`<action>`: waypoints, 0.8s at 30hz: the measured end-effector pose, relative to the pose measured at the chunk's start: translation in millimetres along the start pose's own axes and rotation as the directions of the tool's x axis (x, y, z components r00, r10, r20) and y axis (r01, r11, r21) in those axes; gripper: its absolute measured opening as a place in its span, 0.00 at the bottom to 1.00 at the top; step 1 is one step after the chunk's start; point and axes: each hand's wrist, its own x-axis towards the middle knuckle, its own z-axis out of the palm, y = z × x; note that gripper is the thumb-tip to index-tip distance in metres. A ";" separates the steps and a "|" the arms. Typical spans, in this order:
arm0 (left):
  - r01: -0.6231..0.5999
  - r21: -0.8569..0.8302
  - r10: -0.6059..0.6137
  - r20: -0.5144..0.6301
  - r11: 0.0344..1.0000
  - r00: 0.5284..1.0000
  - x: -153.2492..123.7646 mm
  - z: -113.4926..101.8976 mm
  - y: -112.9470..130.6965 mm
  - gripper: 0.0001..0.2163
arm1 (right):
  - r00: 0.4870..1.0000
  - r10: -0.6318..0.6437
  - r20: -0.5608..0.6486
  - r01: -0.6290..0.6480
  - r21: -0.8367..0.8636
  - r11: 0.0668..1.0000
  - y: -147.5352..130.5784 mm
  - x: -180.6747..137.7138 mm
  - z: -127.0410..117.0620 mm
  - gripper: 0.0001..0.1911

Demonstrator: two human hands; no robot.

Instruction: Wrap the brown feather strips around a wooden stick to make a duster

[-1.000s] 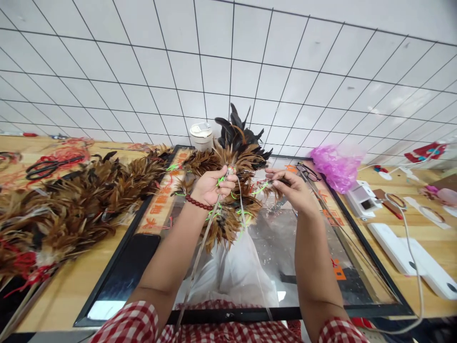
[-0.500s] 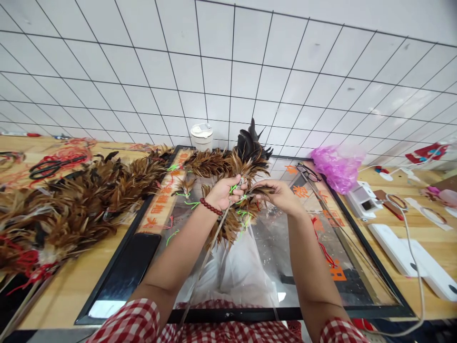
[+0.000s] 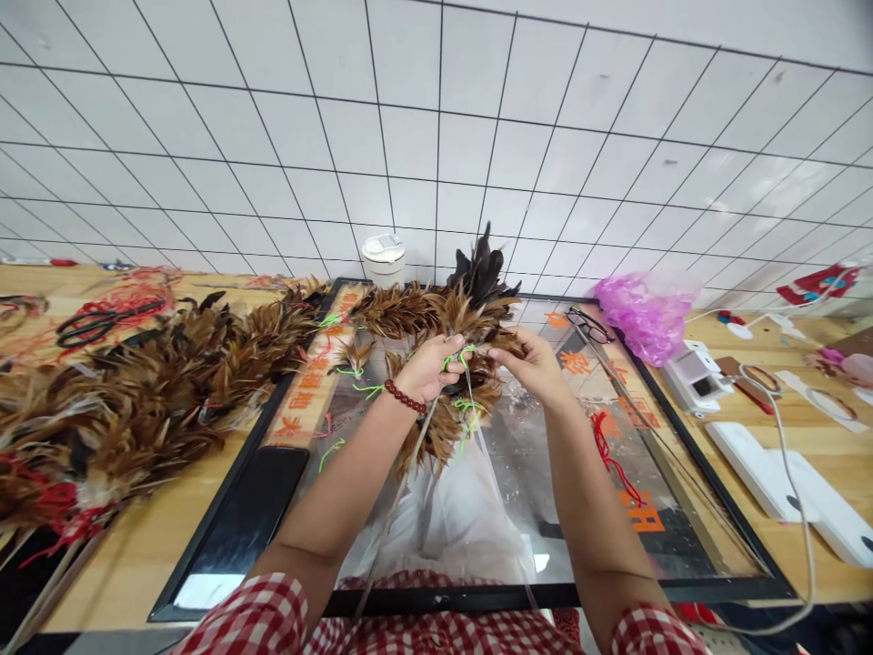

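Note:
My left hand, with a dark red bead bracelet at the wrist, is closed round a thin stick and a green thread at the head of a brown and black feather duster. My right hand is right beside it, fingers pinched on a strand of brown feathers pressed against the duster. More brown feather strands with green ties hang below both hands, above a black-framed glass panel.
A heap of brown feather strands covers the wooden table at the left, with black scissors behind it. A white cup stands at the wall. Glasses, a pink plastic bag, white devices and a cable lie at the right.
My right hand has moved left and closed in on the left hand at the duster's head. The duster's black tip has tilted and shifted to the right.

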 end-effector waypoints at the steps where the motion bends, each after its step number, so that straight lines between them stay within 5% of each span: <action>1: -0.017 -0.004 0.016 -0.006 1.000 1.000 -0.5 0.5 0.1 0.09 | 1.000 -0.001 0.021 0.001 0.004 1.000 -1.8 -0.4 0.4 0.20; 3: -0.029 -0.004 0.029 0.004 1.000 1.000 -1.8 1.6 0.2 0.09 | 0.999 0.024 0.036 -0.026 0.040 0.999 -3.5 0.1 2.4 0.25; 8: 0.023 -0.035 -0.020 0.084 0.999 0.996 -1.6 1.0 -1.9 0.08 | 0.987 0.085 -0.140 -0.050 0.236 0.970 -5.1 1.6 8.2 0.17; 12: 0.077 -0.078 -0.071 0.083 0.994 0.994 3.5 -1.9 -5.4 0.09 | 0.994 0.114 0.002 -0.109 0.308 0.945 -10.4 -1.3 11.6 0.17; 24: -0.015 0.051 0.015 0.001 0.999 1.000 0.9 8.6 -14.3 0.12 | 0.984 0.098 -0.147 -0.096 0.022 0.995 0.1 0.3 35.0 0.14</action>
